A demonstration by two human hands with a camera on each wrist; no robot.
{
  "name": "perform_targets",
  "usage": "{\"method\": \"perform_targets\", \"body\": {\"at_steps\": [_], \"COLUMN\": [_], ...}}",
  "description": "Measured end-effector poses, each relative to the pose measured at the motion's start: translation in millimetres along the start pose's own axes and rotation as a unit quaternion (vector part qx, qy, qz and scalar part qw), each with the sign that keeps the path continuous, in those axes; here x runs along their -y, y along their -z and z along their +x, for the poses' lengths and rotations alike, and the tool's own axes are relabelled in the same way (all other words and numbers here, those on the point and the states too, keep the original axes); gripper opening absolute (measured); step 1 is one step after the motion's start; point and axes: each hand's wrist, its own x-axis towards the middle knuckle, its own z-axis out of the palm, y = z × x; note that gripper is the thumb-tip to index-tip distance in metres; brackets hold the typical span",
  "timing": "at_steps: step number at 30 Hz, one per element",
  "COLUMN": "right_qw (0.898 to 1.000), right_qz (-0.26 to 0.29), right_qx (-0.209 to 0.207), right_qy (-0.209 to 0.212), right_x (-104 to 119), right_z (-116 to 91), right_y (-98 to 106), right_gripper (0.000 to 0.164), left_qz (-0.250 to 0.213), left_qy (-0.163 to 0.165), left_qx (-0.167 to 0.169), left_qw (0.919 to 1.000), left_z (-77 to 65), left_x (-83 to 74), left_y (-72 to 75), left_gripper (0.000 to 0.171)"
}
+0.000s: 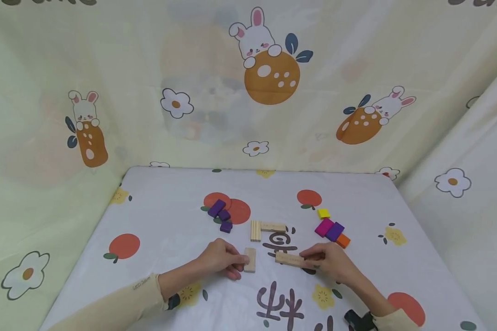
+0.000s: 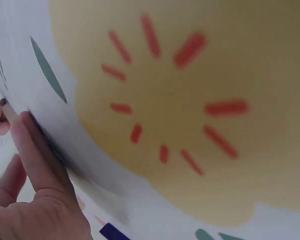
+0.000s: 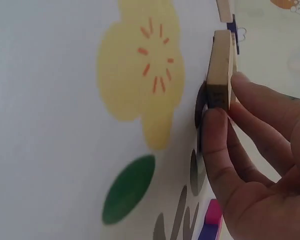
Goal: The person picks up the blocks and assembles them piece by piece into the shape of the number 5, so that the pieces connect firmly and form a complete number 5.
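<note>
My left hand [image 1: 222,258] pinches the left side of a plain wooden block [image 1: 251,261] at the middle of the table. In the left wrist view that hand [image 2: 42,190] is at the left edge, and its fingers hide most of the block. My right hand [image 1: 329,261] holds the right end of another wooden block [image 1: 287,258] between thumb and fingers. The right wrist view shows this block [image 3: 220,67] end on, gripped by the fingertips. Just beyond both hands, several wooden blocks [image 1: 255,231] stand side by side, next to a wooden block lying crosswise [image 1: 273,226].
Several purple blocks [image 1: 216,208] lie at the back left. To the right are a yellow block [image 1: 323,213], a magenta block [image 1: 324,227], a purple block [image 1: 335,231] and an orange block [image 1: 343,241]. A printed curtain [image 1: 128,69] hangs behind the cloth-covered table [image 1: 161,211].
</note>
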Motion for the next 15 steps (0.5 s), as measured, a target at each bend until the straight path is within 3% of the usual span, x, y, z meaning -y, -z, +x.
{"method": "perform_targets", "body": {"at_steps": [3, 15], "right_qw": [1.000, 0.999], "right_qz": [-0.012, -0.025], "right_qx": [-0.006, 0.006], "right_qy": [0.008, 0.042], "right_x": [3, 11], "right_z": [0, 9], "right_y": [-4, -10], "right_gripper": [0.021, 0.019], "left_qz": [0.005, 0.028], "left_qy": [-0.001, -0.071], "left_qx": [0.002, 0.001], "left_qw": [1.0000, 0.9971], "left_z": [3.6, 13.6], "left_x": [-1.8, -12.4], "left_y": [-1.5, -2.5], "left_gripper": [0.023, 0.014]}}
